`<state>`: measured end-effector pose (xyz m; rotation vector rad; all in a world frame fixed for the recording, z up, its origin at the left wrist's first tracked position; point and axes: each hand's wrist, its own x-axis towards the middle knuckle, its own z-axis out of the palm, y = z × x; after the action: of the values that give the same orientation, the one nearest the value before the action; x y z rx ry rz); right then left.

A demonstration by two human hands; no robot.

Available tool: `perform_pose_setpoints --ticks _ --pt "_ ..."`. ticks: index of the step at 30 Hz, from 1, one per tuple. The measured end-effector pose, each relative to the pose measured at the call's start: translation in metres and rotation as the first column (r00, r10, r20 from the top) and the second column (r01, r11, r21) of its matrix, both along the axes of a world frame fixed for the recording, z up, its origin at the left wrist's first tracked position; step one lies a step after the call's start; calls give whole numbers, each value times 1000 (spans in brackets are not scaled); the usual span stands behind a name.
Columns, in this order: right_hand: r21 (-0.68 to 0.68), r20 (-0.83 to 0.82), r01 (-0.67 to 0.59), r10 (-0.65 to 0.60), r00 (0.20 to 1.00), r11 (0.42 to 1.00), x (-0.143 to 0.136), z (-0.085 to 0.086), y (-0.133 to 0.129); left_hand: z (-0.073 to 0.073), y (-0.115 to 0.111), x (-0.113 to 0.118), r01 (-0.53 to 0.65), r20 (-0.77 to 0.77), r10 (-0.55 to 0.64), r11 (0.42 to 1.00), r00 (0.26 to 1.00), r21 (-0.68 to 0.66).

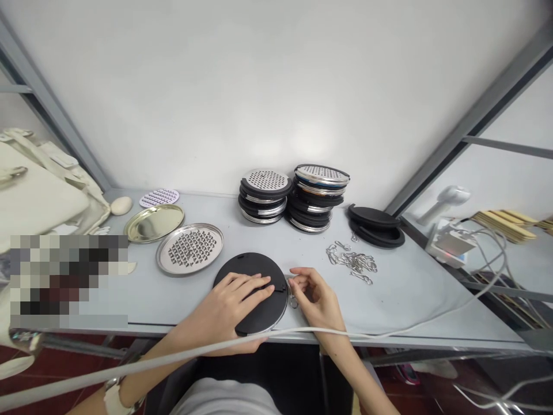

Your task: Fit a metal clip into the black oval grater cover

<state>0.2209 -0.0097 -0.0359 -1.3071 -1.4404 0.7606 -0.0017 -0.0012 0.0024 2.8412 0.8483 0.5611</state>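
Note:
A black round disc (259, 271) with a silvery rim lies at the table's front edge. My left hand (237, 302) spreads its fingers across the disc's top, with the thumb at the front rim, holding it. At the disc's right edge, my right hand (317, 297) pinches a small wire hook (293, 301) next to a slot. Several similar metal hooks (356, 262) lie in a loose heap to the right. Left of the disc are a round metal grater plate (190, 248) and a shiny gold-toned round plate (155, 223).
Two stacks of black-and-silver grater discs (263, 199) stand near the wall. Black round rims (375, 225) lie at right. A lilac grater plate (159, 197) and a bag (38, 190) are at left. A white cable (311, 330) crosses in front of my arms.

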Motion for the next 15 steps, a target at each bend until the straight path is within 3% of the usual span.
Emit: perform_pose_setpoints --ticks 3,11,15 --pt "-39 -67 -19 17 998 999 3 1 1 1 0 0 7 -5 -7 1000 1000 -10" --pt "-100 11 -40 41 999 994 -4 8 5 0 -1 2 -3 14 3 1000 1000 -4" --pt "-142 -60 -48 40 997 989 -7 12 8 -2 -1 1 -4 18 4 1000 1000 -10"
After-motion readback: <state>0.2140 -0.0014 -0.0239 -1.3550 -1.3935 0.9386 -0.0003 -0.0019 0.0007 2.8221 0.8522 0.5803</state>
